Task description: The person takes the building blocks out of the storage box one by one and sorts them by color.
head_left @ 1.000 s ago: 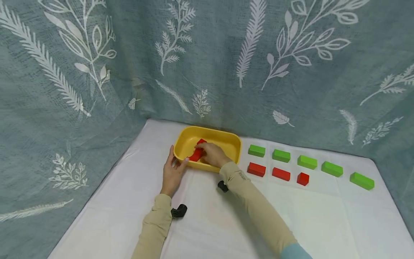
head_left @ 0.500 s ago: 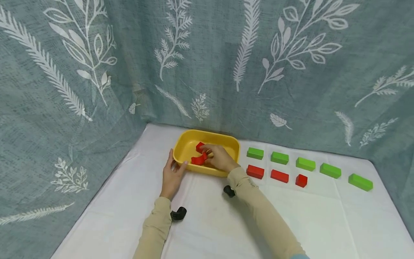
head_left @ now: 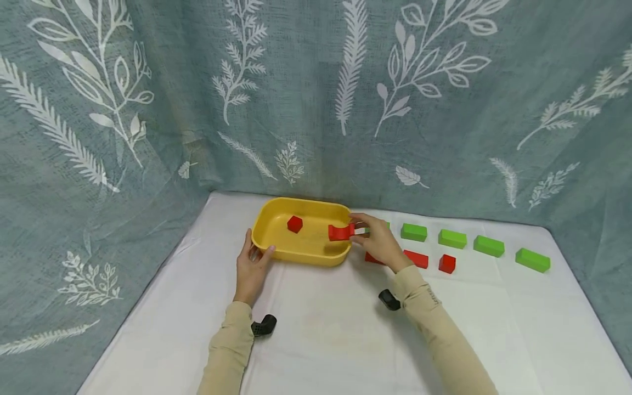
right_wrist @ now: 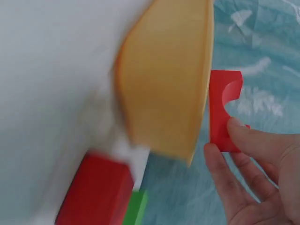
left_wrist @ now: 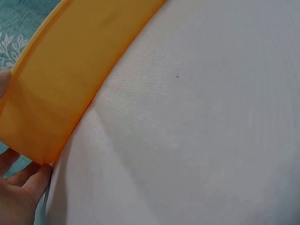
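Observation:
A yellow plastic tub [head_left: 306,258] stands near the back of the white-covered table. My left hand [head_left: 250,274] holds it by its left end, thumb at the front rim and fingers along the side. My right hand [head_left: 377,241] pinches one end of a red arch-shaped block [head_left: 340,232] between thumb and fingers, above the tub's right end. In the right wrist view the arch block [right_wrist: 219,98] shows its curved notch, beside the tub's rim. Inside the tub sits one small red block [head_left: 295,224], toward the left.
Right of the tub runs a back row of green blocks [head_left: 452,238], the nearest partly behind my right hand. In front of it are red blocks [head_left: 447,264], one partly hidden by that hand. A patterned teal curtain [head_left: 316,109] rises behind the table.
My right hand has lifted the red arch block and carried it rightward, from the tub's left part to over its right end. My left hand keeps its hold on the tub.

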A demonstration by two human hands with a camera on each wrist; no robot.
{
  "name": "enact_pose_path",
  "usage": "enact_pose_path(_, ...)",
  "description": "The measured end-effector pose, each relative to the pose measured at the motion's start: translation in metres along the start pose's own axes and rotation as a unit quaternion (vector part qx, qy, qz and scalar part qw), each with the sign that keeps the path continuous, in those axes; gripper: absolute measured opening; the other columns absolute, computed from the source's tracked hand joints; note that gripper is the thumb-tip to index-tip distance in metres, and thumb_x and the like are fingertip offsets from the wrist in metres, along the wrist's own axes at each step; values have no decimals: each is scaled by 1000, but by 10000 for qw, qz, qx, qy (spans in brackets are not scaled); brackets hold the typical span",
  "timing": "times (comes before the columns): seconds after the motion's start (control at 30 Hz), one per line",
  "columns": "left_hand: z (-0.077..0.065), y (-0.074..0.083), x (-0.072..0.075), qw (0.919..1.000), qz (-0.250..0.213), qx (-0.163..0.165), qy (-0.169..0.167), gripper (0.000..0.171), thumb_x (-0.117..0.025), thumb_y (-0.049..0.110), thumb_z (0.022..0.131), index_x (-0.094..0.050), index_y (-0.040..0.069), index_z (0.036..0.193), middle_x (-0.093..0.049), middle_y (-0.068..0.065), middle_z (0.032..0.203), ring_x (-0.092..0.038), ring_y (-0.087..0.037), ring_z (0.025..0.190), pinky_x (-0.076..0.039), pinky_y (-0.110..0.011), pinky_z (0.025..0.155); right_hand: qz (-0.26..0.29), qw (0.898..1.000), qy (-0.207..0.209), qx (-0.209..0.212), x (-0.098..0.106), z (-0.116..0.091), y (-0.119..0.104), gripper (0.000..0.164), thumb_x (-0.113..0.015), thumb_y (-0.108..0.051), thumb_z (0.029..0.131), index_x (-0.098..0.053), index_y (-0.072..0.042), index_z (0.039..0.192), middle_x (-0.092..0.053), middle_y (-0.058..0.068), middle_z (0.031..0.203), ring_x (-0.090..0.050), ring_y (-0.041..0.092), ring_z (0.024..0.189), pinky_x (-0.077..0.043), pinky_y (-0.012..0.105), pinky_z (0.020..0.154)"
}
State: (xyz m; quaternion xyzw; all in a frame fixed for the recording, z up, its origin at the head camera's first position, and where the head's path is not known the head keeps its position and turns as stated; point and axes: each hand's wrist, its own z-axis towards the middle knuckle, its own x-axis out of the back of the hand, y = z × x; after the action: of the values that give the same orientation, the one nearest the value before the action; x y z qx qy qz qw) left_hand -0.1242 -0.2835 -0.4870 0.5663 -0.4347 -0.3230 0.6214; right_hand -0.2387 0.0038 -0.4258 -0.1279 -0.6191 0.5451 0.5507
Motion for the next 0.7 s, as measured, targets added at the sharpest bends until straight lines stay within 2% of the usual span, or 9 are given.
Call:
enact_pose_path(0.1,3,1,-1,10000,-46,-72,13,89,-68,35,93,-10,21,159,-13,3,163,-28,-20,145,-34,-31,115,-68,9997,207,-75,15,-10,9,52,-71,7,84,-56,2,134,-63,20,123,-63,33,108,-58,41,87)
enact_pose_path(0.23,3,0,1,9999,28,2,149,87,-68,32,93,-11,23,159,-14,4,163,-30,-22,144,-34,-33,115,2,9998,123,-169,26,-20,16,52,-70,6,86,-54,1,136,-60,21,128,-61,34,112,-57,42,90)
enact_pose_path(0.4,3,-1,-1,10000,13,3,67,88,-68,33,93,-11,21,159,-14,3,163,-31,-23,143,-34,-34,115,3,9993,151,-351,42,-33,20,55,-69,6,87,-52,-1,139,-55,23,133,-58,35,116,-56,44,92)
enact_pose_path(0.57,2,-2,-7,10000,-58,-35,33,87,-68,31,93,-11,20,159,-14,2,163,-30,-23,143,-33,-34,115,-255,9985,363,-333,73,-53,33,57,-69,10,85,-51,2,139,-55,26,131,-58,38,115,-56,47,90)
enact_pose_path(0.7,2,-3,-12,9999,-61,-133,51,86,-67,29,94,-11,18,159,-14,1,163,-31,-25,143,-33,-36,116,-537,9961,425,-560,102,-72,50,57,-68,9,87,-49,4,140,-55,27,130,-56,40,115,-55,51,91)
